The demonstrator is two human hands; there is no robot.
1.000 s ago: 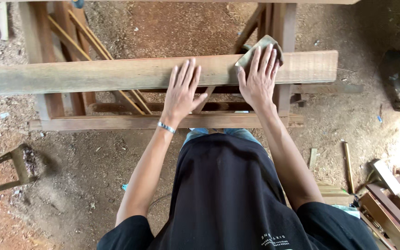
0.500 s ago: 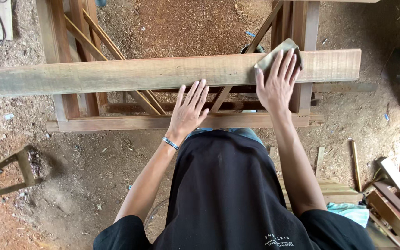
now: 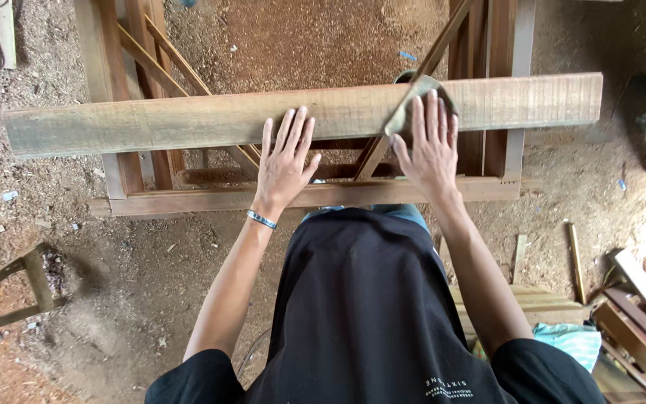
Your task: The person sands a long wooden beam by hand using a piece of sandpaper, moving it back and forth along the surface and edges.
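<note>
Plank (image 3: 188, 120), left hand (image 3: 284, 161) flat (fingers spread), right hand (image 3: 429, 146) pressing sandpaper (image 3: 407, 112)

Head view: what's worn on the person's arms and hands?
Both arms are bare below short black sleeves. The left hand has no glove; a thin silver band with blue sits on the left wrist. The right hand is also gloveless, with no band, watch or ring visible. No cables or markings on either arm.

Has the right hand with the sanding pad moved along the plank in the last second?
Cannot tell. The right hand sits about as far from the plank's right end as before; the camera itself shifted.
</note>
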